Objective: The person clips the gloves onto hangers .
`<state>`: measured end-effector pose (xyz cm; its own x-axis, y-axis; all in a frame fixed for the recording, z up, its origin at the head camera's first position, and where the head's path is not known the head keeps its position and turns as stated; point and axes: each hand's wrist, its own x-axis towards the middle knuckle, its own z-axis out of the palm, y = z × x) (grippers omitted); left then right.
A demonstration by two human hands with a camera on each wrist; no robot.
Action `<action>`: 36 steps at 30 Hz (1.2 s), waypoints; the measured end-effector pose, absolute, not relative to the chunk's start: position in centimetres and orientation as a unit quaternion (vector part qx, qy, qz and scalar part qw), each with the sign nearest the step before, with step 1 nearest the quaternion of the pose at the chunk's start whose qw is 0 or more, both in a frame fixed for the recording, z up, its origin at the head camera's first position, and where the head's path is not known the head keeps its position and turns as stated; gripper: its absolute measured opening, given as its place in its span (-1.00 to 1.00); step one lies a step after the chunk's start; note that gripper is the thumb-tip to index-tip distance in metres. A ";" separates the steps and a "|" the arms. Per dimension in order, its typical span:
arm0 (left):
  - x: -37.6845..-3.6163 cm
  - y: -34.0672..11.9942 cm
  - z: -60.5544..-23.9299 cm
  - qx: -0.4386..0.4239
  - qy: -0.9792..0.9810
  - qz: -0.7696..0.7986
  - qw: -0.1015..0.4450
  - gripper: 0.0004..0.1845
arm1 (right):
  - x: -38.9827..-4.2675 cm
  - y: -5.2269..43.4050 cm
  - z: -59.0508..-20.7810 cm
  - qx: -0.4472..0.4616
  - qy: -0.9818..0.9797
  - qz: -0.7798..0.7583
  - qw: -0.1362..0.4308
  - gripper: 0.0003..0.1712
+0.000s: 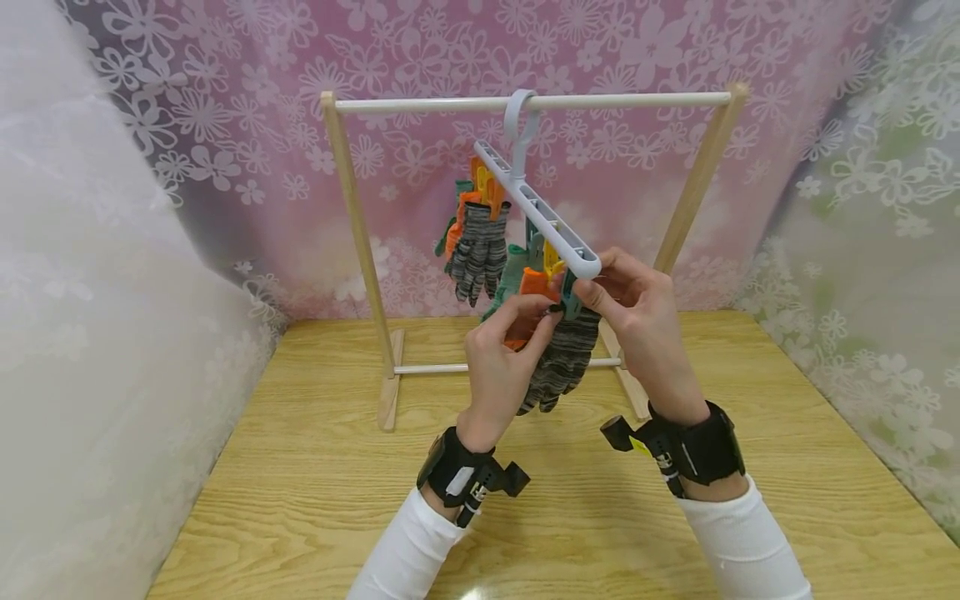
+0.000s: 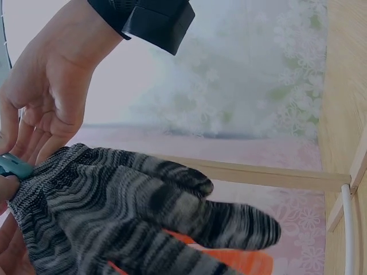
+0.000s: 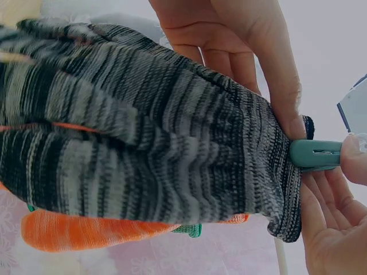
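Note:
A grey-and-black striped knit glove point(image 1: 566, 358) hangs fingers down below the near end of a pale grey-blue clip hanger point(image 1: 551, 225). My left hand point(image 1: 504, 354) pinches the glove's cuff between thumb and fingers. With its thumb on the handle, my right hand point(image 1: 647, 312) grips a dark green clip point(image 3: 314, 153); the clip's jaws overlap the cuff in the right wrist view. Just behind, an orange glove point(image 1: 536, 285) hangs by a yellow clip point(image 1: 552, 255), and a green glove point(image 1: 512, 279) is farther along the bar.
The hanger's hook point(image 1: 519, 125) hangs on the white rail point(image 1: 622, 101) of a wooden-legged rack point(image 1: 352, 217). At the hanger's far end, orange clips point(image 1: 489, 187) carry another striped glove point(image 1: 480, 246) beside orange and green ones. The rack stands on a wood-grain table point(image 1: 322, 500) before a floral curtain.

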<state>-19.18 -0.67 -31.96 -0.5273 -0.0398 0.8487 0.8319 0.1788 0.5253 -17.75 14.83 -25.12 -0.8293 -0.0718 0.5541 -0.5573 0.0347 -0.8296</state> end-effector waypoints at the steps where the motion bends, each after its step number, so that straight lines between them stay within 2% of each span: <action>1: -19.2 -0.6 -31.9 -0.297 -0.663 -0.567 0.388 -0.87 | -17.7 14.9 -25.1 0.226 -0.695 0.657 0.185 -0.92; 6: -19.4 -0.3 -31.8 -0.296 -0.658 -0.567 0.397 -0.86 | -17.7 15.0 -25.2 0.222 -0.700 0.653 0.185 -0.91; 15: -19.3 -0.1 -31.9 -0.296 -0.660 -0.576 0.381 -0.85 | -17.3 15.5 -25.7 0.221 -0.700 0.657 0.170 -0.86; 25: -19.4 0.2 -32.2 -0.306 -0.689 -0.556 0.351 -0.82 | -17.2 16.5 -27.3 0.192 -0.702 0.665 0.167 -0.62; 30: -19.3 0.3 -32.9 -0.305 -0.709 -0.543 0.332 -0.78 | -17.3 17.0 -29.0 0.183 -0.698 0.665 0.192 -0.56; 36: -19.1 0.8 -33.8 -0.310 -0.723 -0.529 0.317 -0.77 | -17.7 17.0 -31.0 0.143 -0.709 0.641 0.255 -0.39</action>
<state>-19.15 0.75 -33.77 -0.6061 0.1137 0.7872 0.7846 0.2478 0.5683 -17.69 16.98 -30.99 -0.8283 0.1239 0.5464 -0.5310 0.1373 -0.8362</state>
